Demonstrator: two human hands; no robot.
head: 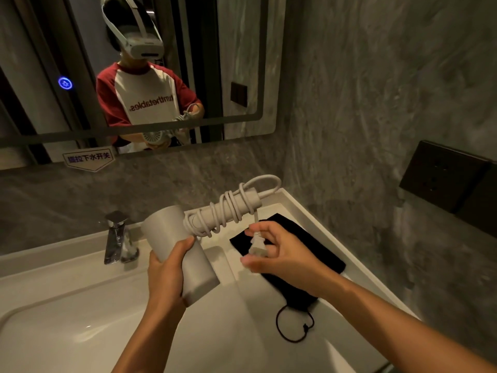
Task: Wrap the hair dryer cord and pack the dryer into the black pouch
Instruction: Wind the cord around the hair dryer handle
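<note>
My left hand (168, 273) grips the barrel of a pale grey hair dryer (172, 238), held above the sink. Its handle points up and to the right, with the white cord (228, 208) coiled around it in several turns. A short tail of cord hangs from the handle's end down to the white plug (256, 244), which my right hand (279, 251) pinches between thumb and fingers. The black pouch (320, 249) lies flat on the counter under my right hand, and its drawstring loop (294, 325) trails toward me.
A white sink basin (80, 313) fills the lower left, with a chrome faucet (117, 238) behind it. The counter's rim meets a grey stone wall (363, 130) at right, which carries a dark socket panel (441, 176). A mirror (40, 63) hangs above.
</note>
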